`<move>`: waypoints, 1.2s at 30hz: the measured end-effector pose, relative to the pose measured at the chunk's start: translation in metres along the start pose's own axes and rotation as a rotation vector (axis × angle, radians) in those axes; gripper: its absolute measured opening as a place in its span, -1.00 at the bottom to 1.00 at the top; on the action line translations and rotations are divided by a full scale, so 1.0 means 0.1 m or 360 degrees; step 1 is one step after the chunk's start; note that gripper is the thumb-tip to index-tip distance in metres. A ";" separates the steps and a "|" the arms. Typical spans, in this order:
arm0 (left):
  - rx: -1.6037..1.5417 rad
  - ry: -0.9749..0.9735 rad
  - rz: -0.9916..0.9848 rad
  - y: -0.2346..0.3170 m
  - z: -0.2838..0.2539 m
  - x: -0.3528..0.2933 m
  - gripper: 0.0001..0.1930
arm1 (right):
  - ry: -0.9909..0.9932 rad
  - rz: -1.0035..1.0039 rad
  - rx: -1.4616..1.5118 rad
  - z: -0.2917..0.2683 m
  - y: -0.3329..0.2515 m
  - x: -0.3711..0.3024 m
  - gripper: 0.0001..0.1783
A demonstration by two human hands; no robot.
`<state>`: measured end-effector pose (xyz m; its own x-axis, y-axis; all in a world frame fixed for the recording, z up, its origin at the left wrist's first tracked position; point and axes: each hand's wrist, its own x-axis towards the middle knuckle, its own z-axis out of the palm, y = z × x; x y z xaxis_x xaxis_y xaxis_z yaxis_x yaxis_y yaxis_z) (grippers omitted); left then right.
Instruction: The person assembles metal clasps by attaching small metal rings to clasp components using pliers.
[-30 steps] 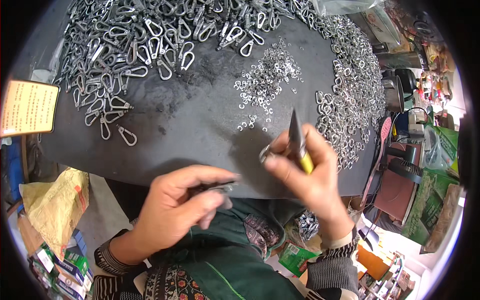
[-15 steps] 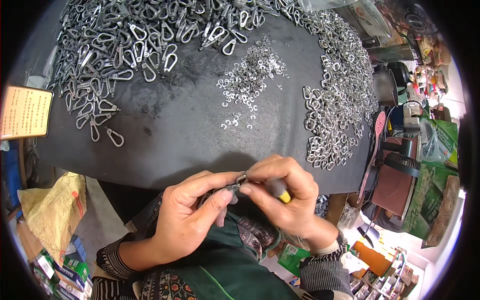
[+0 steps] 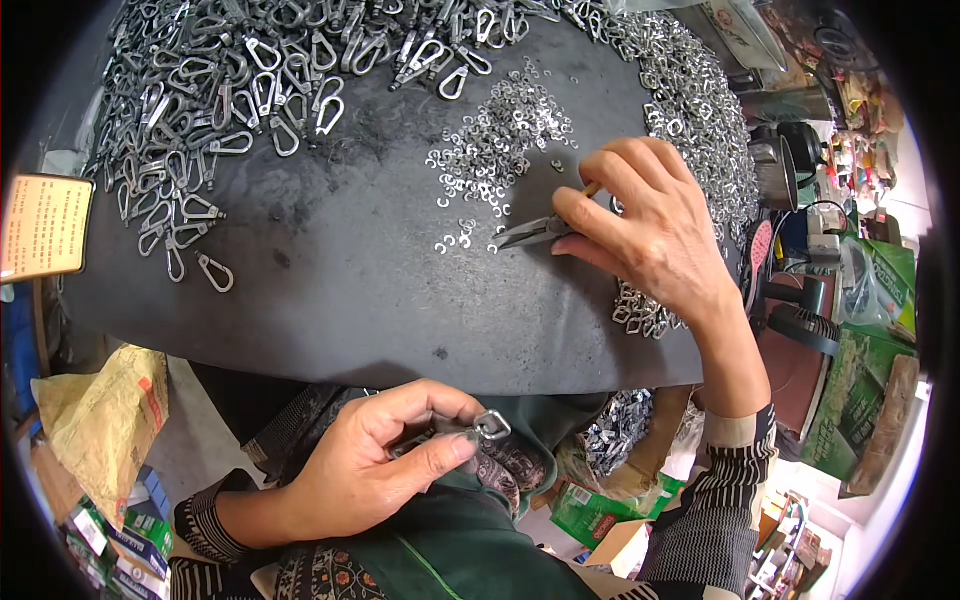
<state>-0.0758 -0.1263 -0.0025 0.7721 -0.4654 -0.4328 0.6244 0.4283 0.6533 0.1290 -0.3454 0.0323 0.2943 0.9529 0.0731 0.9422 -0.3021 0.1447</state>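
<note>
My left hand (image 3: pixel 375 465) is closed, thumb against fingers, just off the table's near edge. From its fingertips sticks out a squarish metal ring (image 3: pixel 491 427); whatever it joins is hidden inside the hand. Out over the table, my right hand (image 3: pixel 655 225) grips a pair of pliers (image 3: pixel 535 233) with a bit of yellow handle showing. The plier tips are at a small C-shaped clip (image 3: pixel 494 249); I cannot tell whether they pinch it. Just beyond lies a heap of such clips (image 3: pixel 505 140), with several loose ones (image 3: pixel 460 236) to the left.
Snap hooks (image 3: pixel 265 90) are piled at the far left of the dark table (image 3: pixel 350 310). Metal rings (image 3: pixel 700 130) heap along the right side, partly behind my right hand. Below the near edge stands a box of metal pieces (image 3: pixel 618 430). A small black fan (image 3: pixel 805 325) is at the right.
My hands were together at the near edge. My right hand has moved away, forward and right, to the clips with the pliers. My left hand has lowered slightly, exposing the squarish ring.
</note>
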 end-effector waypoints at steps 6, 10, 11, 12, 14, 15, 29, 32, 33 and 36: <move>0.0124 0.0067 0.0106 0.07 -0.03 0.05 -0.81 | -0.0082 -0.0074 0.0057 -0.04 0.03 0.08 -0.64; 0.0232 0.0136 0.0296 0.03 -0.07 0.06 -0.81 | -0.0117 -0.0102 -0.0011 -0.05 0.02 0.13 -0.63; 0.0228 0.0147 0.0295 0.04 -0.08 0.07 -0.81 | -0.0097 -0.0114 -0.0022 -0.06 0.01 0.15 -0.63; 0.0226 0.0121 0.0298 0.05 -0.09 0.07 -0.81 | -0.0089 -0.0127 -0.0005 -0.06 0.00 0.16 -0.63; 0.0220 0.0117 0.0295 0.08 -0.11 0.09 -0.81 | -0.0101 -0.0148 -0.0060 -0.06 0.00 0.19 -0.61; 0.0186 0.0118 0.0254 0.10 -0.11 0.09 -0.81 | -0.0078 -0.0172 -0.0106 -0.08 -0.01 0.20 -0.59; -0.0420 0.0268 0.0047 0.14 -0.07 0.14 -0.79 | 0.0017 -0.0233 0.0211 -0.51 -0.31 0.16 -0.55; -0.0420 0.0245 0.0069 0.14 -0.04 0.14 -0.79 | -0.0035 -0.0204 0.0242 -0.56 -0.35 0.10 -0.54; -0.0394 0.0252 0.0105 0.12 -0.04 0.15 -0.80 | -0.0020 -0.0190 0.0271 -0.55 -0.36 0.11 -0.55; -0.0078 0.0321 0.0268 0.07 -0.03 0.15 -0.83 | -0.0066 -0.0104 0.0312 -0.59 -0.46 0.06 -0.56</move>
<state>-0.0592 -0.1279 -0.0063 0.8704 -0.2231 -0.4389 0.4865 0.5258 0.6977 0.0776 -0.3277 0.0843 0.2338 0.9719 0.0283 0.9715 -0.2323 -0.0476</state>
